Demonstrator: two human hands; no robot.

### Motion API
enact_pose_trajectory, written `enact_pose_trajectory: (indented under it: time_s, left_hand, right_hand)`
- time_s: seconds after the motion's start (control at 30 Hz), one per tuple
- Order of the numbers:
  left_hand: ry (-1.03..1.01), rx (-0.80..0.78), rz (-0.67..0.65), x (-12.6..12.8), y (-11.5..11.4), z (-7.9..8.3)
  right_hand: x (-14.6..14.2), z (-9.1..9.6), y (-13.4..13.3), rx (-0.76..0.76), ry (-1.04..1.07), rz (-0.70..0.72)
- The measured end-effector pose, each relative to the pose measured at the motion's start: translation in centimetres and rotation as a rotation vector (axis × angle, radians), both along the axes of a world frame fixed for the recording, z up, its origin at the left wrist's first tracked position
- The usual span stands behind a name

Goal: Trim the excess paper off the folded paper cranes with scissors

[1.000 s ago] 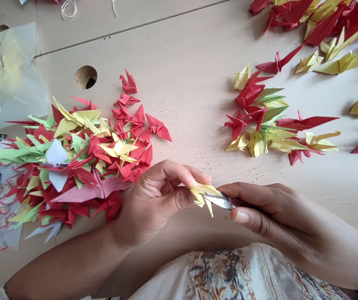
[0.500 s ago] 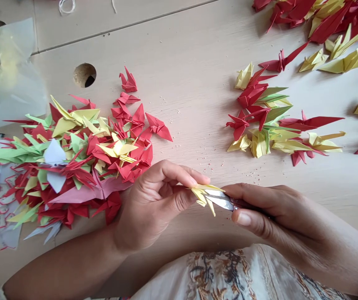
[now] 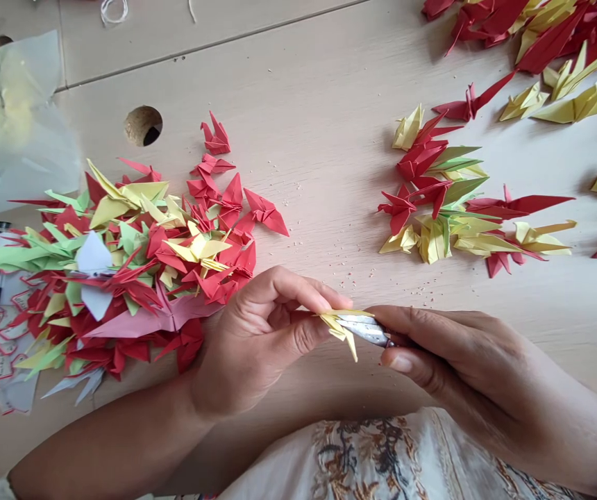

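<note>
My left hand (image 3: 257, 340) pinches a small yellow paper crane (image 3: 336, 325) between thumb and fingertips. My right hand (image 3: 449, 354) grips small silver scissors (image 3: 364, 328) by their dark handle. The closed blades lie inside the folds of the crane, partly covered by the yellow paper. The handle is mostly hidden in my right fingers. Both hands are close together above the pale wooden table (image 3: 303, 90), and my left wrist is next to a heap of paper cranes.
A heap of red, yellow and green paper cranes (image 3: 137, 264) lies left, with a smaller group (image 3: 434, 201) right and more at the top right (image 3: 522, 35). The table has a round hole (image 3: 143, 126). Plastic sheeting (image 3: 12, 118) lies at the left, and paper crumbs are scattered about.
The scissor blades have slid further into the yellow crane and now lie closed together. Both hands have shifted slightly closer around it.
</note>
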State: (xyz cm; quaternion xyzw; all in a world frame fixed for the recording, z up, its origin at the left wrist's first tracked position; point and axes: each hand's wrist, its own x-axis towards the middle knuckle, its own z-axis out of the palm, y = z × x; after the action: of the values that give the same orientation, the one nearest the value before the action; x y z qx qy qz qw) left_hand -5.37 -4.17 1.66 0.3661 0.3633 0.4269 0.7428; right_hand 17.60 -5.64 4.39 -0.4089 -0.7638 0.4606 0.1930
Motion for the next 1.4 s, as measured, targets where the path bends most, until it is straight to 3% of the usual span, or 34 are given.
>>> enact_pose_trajectory:
  time_s: [0.87, 1.07, 1.23, 1.4]
  left_hand:
    - [0.019, -0.095, -0.011, 0.1, 0.2, 0.3]
    - [0.009, -0.222, -0.014, 0.1, 0.3, 0.4]
    - [-0.049, -0.331, -0.016, 0.2, 0.7, 0.5]
    - [-0.071, -0.327, -0.013, 0.3, 0.7, 0.5]
  right_hand:
    - [0.1, -0.1, 0.2, 0.092, -0.024, -0.011]
    - [0.7, 0.5, 0.4, -0.079, 0.044, -0.094]
    - [0.9, 0.4, 0.2, -0.343, 0.202, -0.136]
    - [0.8, 0.5, 0.9, -0.565, 0.242, -0.175]
